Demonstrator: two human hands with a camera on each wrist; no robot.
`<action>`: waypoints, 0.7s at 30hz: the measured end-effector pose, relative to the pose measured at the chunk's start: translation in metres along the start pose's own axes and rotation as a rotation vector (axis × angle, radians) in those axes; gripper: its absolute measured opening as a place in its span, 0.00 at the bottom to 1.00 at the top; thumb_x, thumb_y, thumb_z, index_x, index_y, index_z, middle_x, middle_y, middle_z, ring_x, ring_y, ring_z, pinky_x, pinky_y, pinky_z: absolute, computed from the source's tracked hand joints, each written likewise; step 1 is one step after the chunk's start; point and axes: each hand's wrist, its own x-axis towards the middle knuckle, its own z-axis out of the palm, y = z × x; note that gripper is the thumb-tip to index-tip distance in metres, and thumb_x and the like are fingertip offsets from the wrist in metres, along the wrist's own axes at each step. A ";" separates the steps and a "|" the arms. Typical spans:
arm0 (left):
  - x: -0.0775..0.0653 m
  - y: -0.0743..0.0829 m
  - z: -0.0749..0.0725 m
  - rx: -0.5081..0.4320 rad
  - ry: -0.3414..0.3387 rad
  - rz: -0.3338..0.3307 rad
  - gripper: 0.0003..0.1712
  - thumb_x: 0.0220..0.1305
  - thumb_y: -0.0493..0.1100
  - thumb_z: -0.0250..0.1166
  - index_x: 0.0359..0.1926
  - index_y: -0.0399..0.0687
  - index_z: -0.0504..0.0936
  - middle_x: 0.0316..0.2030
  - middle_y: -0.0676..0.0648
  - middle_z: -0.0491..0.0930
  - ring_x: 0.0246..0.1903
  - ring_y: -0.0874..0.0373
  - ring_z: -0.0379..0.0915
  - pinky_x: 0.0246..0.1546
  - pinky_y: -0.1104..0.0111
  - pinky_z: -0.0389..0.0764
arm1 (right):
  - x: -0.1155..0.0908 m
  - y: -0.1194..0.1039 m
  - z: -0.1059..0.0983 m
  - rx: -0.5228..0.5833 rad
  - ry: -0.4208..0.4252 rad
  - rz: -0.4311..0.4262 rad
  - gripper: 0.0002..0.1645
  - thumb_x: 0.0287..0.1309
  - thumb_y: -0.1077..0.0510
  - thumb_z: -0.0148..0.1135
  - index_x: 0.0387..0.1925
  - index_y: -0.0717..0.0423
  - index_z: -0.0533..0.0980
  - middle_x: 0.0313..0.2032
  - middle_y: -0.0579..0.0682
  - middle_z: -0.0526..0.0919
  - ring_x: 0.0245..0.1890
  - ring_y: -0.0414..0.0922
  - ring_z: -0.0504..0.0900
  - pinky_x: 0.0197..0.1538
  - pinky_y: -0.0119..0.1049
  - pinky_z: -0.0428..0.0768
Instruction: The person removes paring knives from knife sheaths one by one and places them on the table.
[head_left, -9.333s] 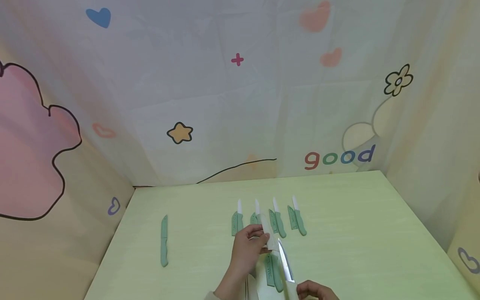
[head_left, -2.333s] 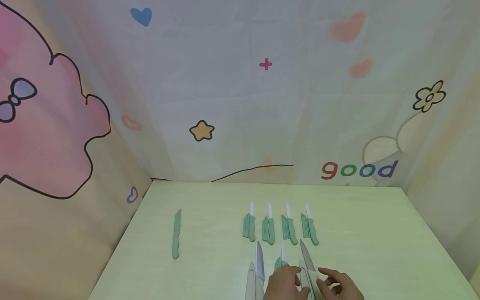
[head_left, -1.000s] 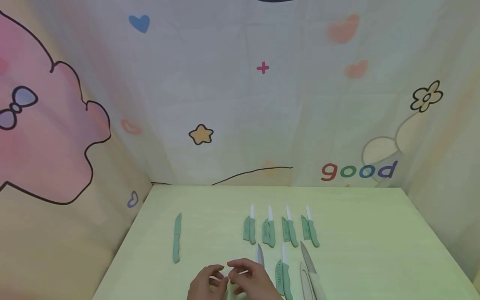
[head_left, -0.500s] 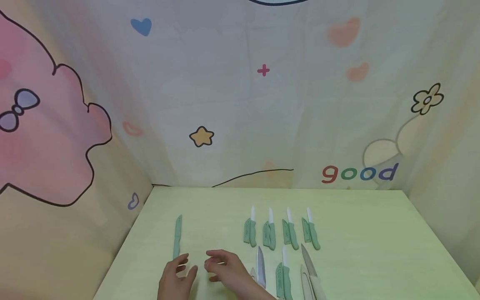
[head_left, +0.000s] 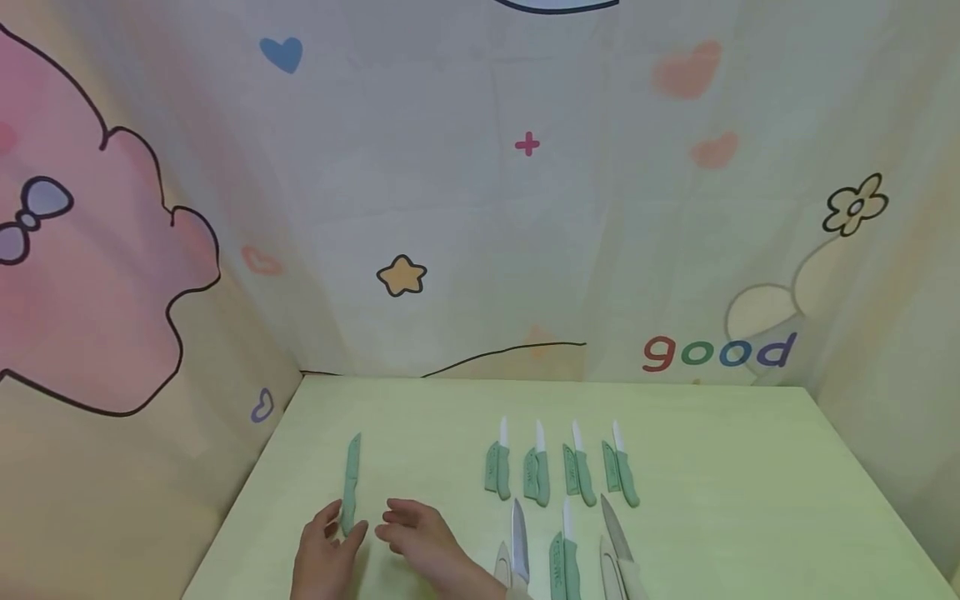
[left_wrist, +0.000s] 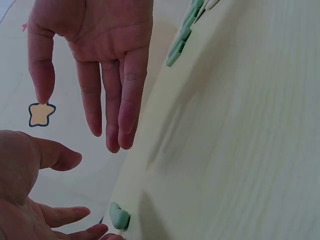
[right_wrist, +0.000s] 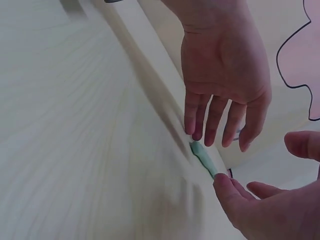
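Observation:
A green knife [head_left: 351, 475], its blade inside a green sheath, lies at the table's left side. My left hand [head_left: 324, 557] hovers round its handle with thumb and fingers parted; no firm contact shows. To the right of the knife, my right hand [head_left: 429, 540] is held over the table, fingers relaxed, holding nothing. In the left wrist view the end of the green handle [left_wrist: 120, 218] peeks out beside my left fingertips. The right wrist view shows the same green knife [right_wrist: 202, 157] on the table beyond my right hand [right_wrist: 272, 207].
Several small green knives with bare white blades, such as this one [head_left: 581, 467], lie beside their green sheaths [head_left: 611, 467]. Nearer are two larger knives with steel blades [head_left: 519, 542] and pale handles, each beside a pale sheath [head_left: 612, 571]. A printed curtain [head_left: 480, 208] closes the back.
Earlier my hands drew a pale sheath off a larger knife, then set a second knife and sheath down at right. Since then both hands have moved left, parted, and reached the green knife.

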 end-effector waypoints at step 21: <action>0.024 0.001 0.002 -0.023 0.023 0.097 0.34 0.67 0.42 0.57 0.68 0.30 0.58 0.61 0.27 0.66 0.56 0.39 0.66 0.55 0.44 0.73 | 0.036 0.012 0.014 0.055 -0.054 0.035 0.35 0.53 0.62 0.61 0.63 0.68 0.67 0.60 0.65 0.72 0.57 0.54 0.72 0.61 0.56 0.74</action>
